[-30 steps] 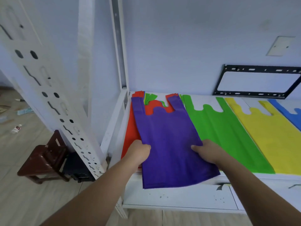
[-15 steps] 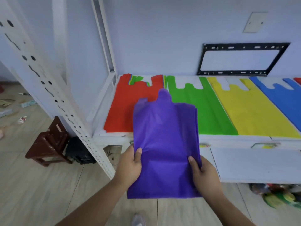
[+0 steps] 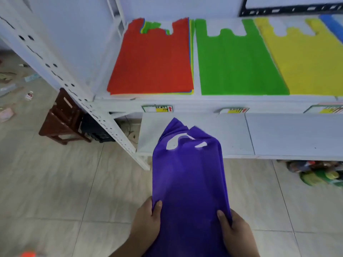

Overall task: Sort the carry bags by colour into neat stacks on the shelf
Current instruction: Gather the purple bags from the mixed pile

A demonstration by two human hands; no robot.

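A purple carry bag [image 3: 188,179] is held out over the floor in front of the shelf, its handles drooping over the lower shelf board [image 3: 278,134]. My left hand [image 3: 147,217] grips its left edge and my right hand [image 3: 234,229] grips its right edge. On the upper shelf [image 3: 204,102] lies a mixed pile topped by a red bag [image 3: 152,60], with green, yellow and blue edges showing under it. Beside it lie a green bag [image 3: 235,64], a yellow bag [image 3: 304,60] and, at the far right edge, a blue bag [image 3: 332,26].
A white perforated shelf upright [image 3: 78,91] slants down on the left. A dark wooden stool [image 3: 61,117] and a black box [image 3: 96,128] sit under it. Scattered litter lies on the floor at far left. Coloured items [image 3: 319,173] sit under the lower shelf at right.
Both hands have pulled the purple bag off the red pile and down away from the shelf. The view has tilted down and back; the red bag is now uncovered.
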